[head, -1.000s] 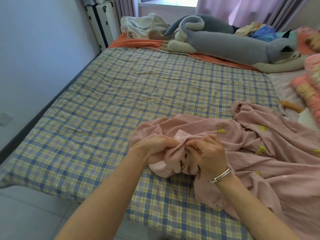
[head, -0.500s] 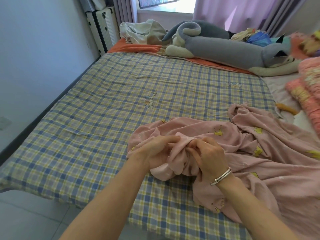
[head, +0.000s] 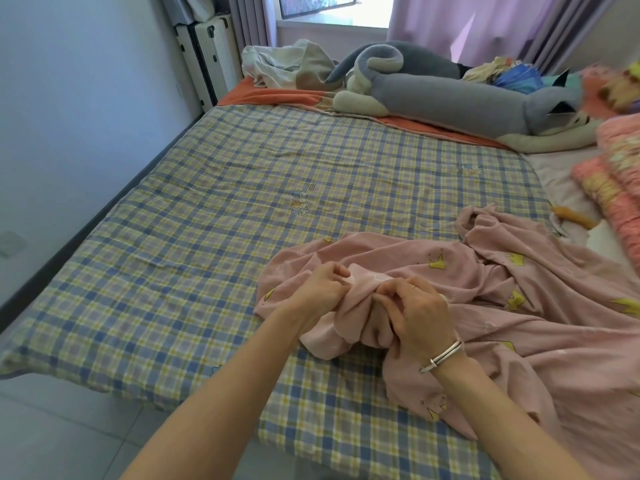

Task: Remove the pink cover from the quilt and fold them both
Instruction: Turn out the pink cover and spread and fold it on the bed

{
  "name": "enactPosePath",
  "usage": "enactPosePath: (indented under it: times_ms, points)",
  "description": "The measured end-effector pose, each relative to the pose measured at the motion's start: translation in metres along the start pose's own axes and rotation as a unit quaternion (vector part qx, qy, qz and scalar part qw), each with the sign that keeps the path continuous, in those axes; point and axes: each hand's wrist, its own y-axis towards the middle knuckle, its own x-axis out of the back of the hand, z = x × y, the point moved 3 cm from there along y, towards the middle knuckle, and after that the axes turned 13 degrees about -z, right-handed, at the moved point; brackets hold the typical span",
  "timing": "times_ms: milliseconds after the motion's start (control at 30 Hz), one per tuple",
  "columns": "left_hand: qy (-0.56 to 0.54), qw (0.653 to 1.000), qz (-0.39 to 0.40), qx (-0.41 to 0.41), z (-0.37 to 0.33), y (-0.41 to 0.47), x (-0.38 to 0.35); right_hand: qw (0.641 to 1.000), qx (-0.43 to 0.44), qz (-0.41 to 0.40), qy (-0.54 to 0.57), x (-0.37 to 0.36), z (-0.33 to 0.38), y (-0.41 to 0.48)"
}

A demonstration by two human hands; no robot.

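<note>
The pink cover (head: 519, 323), printed with yellow crowns, lies crumpled on the near right part of the bed. Its bunched edge is gathered between my hands. My left hand (head: 318, 292) grips a fold of the pink fabric with curled fingers. My right hand (head: 412, 313), with a silver bracelet on the wrist, pinches the neighbouring fold a few centimetres to the right. A blue and yellow plaid quilt (head: 242, 209) is spread flat over most of the bed, under the cover.
A long grey plush toy (head: 450, 95) and a heap of clothes (head: 287, 64) lie at the far end of the bed. Pink and yellow fluffy bedding (head: 616, 188) sits at the right edge. A wall runs along the left; grey floor tiles (head: 62, 434) lie below the bed's near edge.
Both hands keep their hold on the bunched pink fabric and have worked it slightly between the fingers. The view has tilted up a little.
</note>
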Motion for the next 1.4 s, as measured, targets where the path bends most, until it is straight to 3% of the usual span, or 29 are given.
enactPosePath:
  times_ms: [200, 333, 367, 467, 500, 533, 667, 733, 833, 900, 1000, 1133, 1200, 1267, 1333, 1400]
  points:
    - [0.045, 0.99, 0.122, -0.052, -0.003, -0.018, -0.009, 0.999, -0.043, 0.019, 0.021, 0.001, -0.002, -0.001]
    - [0.118, 0.984, 0.036, -0.127, -0.001, -0.017, -0.014, 0.997, -0.067, 0.04, 0.005, 0.0, -0.009, -0.005]
    - [0.193, 0.964, 0.001, -0.181, -0.003, -0.016, -0.013, 0.996, -0.075, 0.044, 0.003, 0.0, -0.012, -0.006]
    - [0.496, 0.799, -0.104, -0.323, -0.003, -0.01, -0.009, 0.992, -0.116, 0.048, 0.005, 0.002, -0.021, -0.007]
    - [0.521, 0.774, -0.145, -0.331, -0.001, -0.006, -0.005, 0.99, -0.133, 0.045, 0.01, 0.003, -0.023, -0.006]
    - [0.518, 0.776, -0.185, -0.308, 0.001, 0.002, 0.004, 0.988, -0.148, 0.045, 0.017, 0.006, -0.025, -0.004]
    - [0.304, 0.881, -0.363, -0.019, -0.006, 0.031, 0.07, 0.984, -0.155, 0.071, 0.044, 0.012, -0.022, 0.002]
    - [0.146, 0.925, -0.351, -0.015, -0.015, 0.03, 0.077, 0.976, -0.19, 0.083, 0.07, 0.012, -0.019, 0.008]
    - [0.003, 0.978, -0.179, -0.11, -0.032, -0.005, 0.034, 0.968, -0.22, 0.095, 0.08, 0.009, -0.013, 0.018]
    - [0.011, 0.978, -0.102, -0.179, -0.033, -0.027, -0.003, 0.967, -0.229, 0.073, 0.08, 0.009, -0.008, 0.026]
    - [0.049, 0.956, -0.121, -0.264, -0.026, -0.038, -0.034, 0.962, -0.255, 0.032, 0.091, 0.012, -0.001, 0.038]
    - [0.136, 0.94, -0.154, -0.273, -0.02, -0.032, -0.038, 0.963, -0.247, -0.002, 0.108, 0.021, 0.001, 0.052]
    - [0.125, 0.941, -0.182, -0.256, -0.02, -0.023, -0.023, 0.96, -0.253, -0.013, 0.115, 0.028, 0.0, 0.058]
    - [0.028, 0.969, -0.156, -0.189, -0.023, -0.014, -0.006, 0.957, -0.263, 0.011, 0.125, 0.033, -0.004, 0.064]
    - [-0.068, 0.987, -0.106, -0.103, -0.026, -0.004, 0.006, 0.947, -0.27, 0.093, 0.145, 0.032, -0.008, 0.068]
    - [-0.089, 0.99, -0.09, -0.064, -0.034, -0.003, 0.012, 0.927, -0.271, 0.187, 0.181, 0.029, -0.008, 0.069]
